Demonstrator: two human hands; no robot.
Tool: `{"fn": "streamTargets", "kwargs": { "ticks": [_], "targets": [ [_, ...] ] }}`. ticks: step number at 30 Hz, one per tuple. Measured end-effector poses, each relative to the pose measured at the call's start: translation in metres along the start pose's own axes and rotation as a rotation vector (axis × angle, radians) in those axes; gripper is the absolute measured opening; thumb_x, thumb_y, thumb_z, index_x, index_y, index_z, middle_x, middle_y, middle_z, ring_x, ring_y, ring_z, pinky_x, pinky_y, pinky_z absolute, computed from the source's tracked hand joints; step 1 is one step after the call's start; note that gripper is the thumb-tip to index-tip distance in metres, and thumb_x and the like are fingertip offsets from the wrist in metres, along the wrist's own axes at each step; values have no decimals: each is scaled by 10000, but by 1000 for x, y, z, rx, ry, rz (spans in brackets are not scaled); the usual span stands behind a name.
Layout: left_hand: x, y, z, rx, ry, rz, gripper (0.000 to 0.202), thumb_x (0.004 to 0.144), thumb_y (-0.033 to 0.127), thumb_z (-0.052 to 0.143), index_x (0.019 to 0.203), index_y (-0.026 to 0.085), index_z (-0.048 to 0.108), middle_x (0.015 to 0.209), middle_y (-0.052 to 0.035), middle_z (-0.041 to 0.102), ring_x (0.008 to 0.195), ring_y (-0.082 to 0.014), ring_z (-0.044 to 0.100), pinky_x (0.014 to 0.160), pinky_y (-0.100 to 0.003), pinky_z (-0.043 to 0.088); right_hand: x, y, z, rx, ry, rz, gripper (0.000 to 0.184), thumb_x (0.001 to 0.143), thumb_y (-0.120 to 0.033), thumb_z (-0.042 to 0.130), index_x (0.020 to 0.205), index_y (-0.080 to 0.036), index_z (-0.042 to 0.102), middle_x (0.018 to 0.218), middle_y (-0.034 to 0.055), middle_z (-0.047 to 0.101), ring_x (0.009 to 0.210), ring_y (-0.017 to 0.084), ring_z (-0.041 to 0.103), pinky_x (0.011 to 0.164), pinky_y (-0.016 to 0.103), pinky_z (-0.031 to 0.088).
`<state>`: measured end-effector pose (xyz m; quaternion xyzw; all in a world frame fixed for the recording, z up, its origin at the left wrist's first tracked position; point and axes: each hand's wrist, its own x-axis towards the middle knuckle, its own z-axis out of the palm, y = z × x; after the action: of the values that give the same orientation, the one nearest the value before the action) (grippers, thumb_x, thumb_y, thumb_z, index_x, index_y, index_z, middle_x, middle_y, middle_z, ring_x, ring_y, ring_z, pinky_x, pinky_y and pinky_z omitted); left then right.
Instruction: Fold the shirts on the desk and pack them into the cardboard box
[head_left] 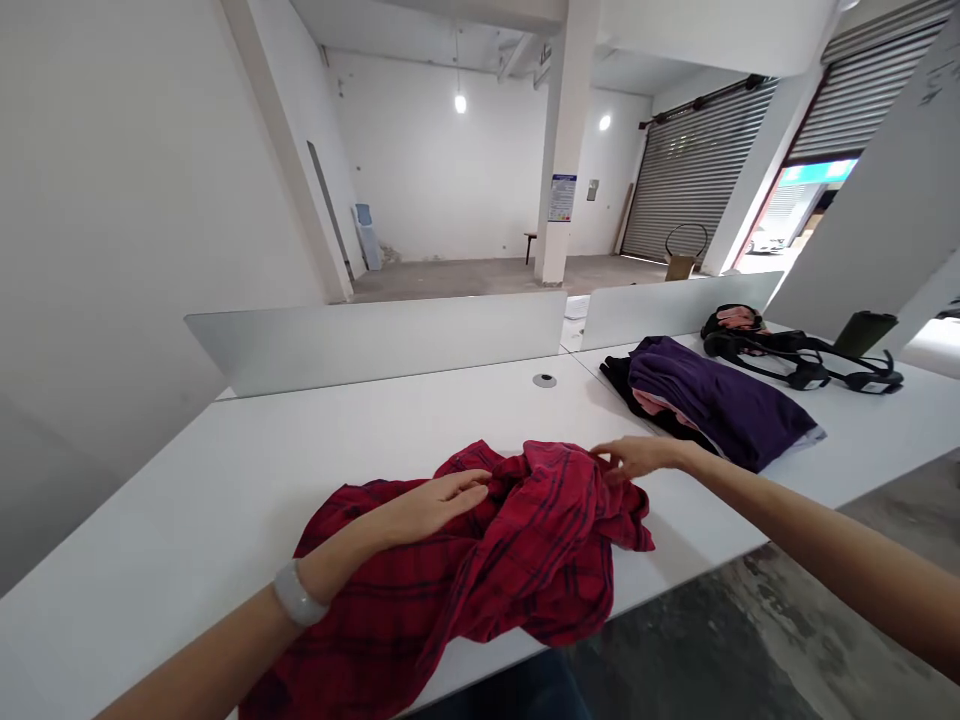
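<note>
1. The red plaid garment (544, 530) lies in a loose, crumpled heap at the near side of the white table (300, 430), its lower left part reaching to the near edge.
2. The left hand (435, 505) rests on the garment's upper middle, fingers stretched out and the palm side down; a pale band (298, 592) circles that wrist.
3. The right hand (645, 455) is at the garment's upper right, fingers curved and parted from the thumb at the fabric; I cannot tell whether they pinch it.
4. To the right of the heap, apart from it, a purple garment (709, 395) lies folded over pink cloth (660, 405) and black cloth (619, 375).
5. Beyond that pile sit black strapped devices (806, 375), a black-and-pink bundle (739, 318) and a dark green object (865, 333); whether the green one is a container is unclear.
6. A round cable-hole cover (545, 380) is set in the table, near the low partition (405, 335).
7. Far back at left, a blue water bottle (364, 214) tops a dispenser (368, 245); its water level cannot be made out.
8. Near the roller shutter (686, 170) stands a brown box (680, 267), its contents too distant to see.
</note>
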<state>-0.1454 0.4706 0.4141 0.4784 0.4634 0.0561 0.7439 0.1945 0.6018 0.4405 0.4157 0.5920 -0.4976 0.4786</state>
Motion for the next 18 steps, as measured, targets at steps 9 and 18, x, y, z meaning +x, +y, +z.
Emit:
{"fn": "streamTargets", "kwargs": {
  "ticks": [9, 18],
  "targets": [
    [12, -5, 18, -27, 73, 74, 301, 851, 330, 556, 1122, 252, 662, 1089, -28, 692, 1073, -271, 617, 955, -391, 476, -9, -21, -15, 746, 48, -86, 530, 801, -369, 588, 1309, -237, 512, 1059, 48, 682, 957, 183, 646, 847, 308, 518],
    [12, 21, -54, 156, 799, 166, 404, 843, 362, 515, 1200, 179, 566, 1098, -105, 606, 902, -215, 604, 752, -348, 521, -7, -119, -99, 1549, 416, -564, 291, 661, -168, 577, 944, -173, 646, 686, -8, 620, 672, 127, 601, 668, 245, 538]
  ]
}}
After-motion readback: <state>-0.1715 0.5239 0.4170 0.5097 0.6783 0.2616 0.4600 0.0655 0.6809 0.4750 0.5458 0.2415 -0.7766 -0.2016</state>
